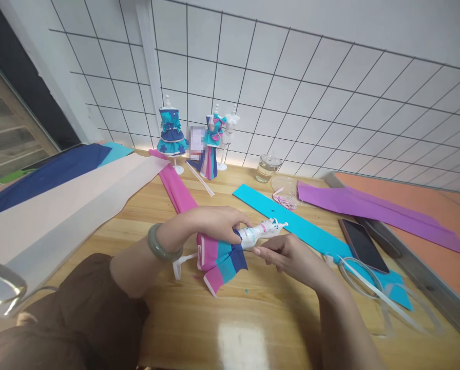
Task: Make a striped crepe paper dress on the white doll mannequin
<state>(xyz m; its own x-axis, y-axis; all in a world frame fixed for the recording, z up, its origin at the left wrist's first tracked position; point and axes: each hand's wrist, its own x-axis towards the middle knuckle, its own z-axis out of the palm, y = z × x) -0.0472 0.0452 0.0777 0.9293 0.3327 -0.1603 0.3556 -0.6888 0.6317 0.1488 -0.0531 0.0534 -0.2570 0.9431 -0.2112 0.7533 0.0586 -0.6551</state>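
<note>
- Left hand [218, 221] grasps striped skirt [226, 266] at waist; light pressure should limit creasing.
- Right hand [293, 254] curls beside mannequin [250, 237]; its hold I cannot tell.

The light-brown wooden worktop [176, 324] carries a flat turquoise paper strip [266, 205], a black smartphone [364, 245] and a clear round cup with liquid [267, 168]. Upon it there stand also a white mannequin in tiered blue dress [171, 134] and two thin pale sticks [201, 179] are lying.

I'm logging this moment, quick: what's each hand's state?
Left hand: closed on the skirt at the dress form's waist.
Right hand: curled beside it; can't tell if gripping anything.
</note>
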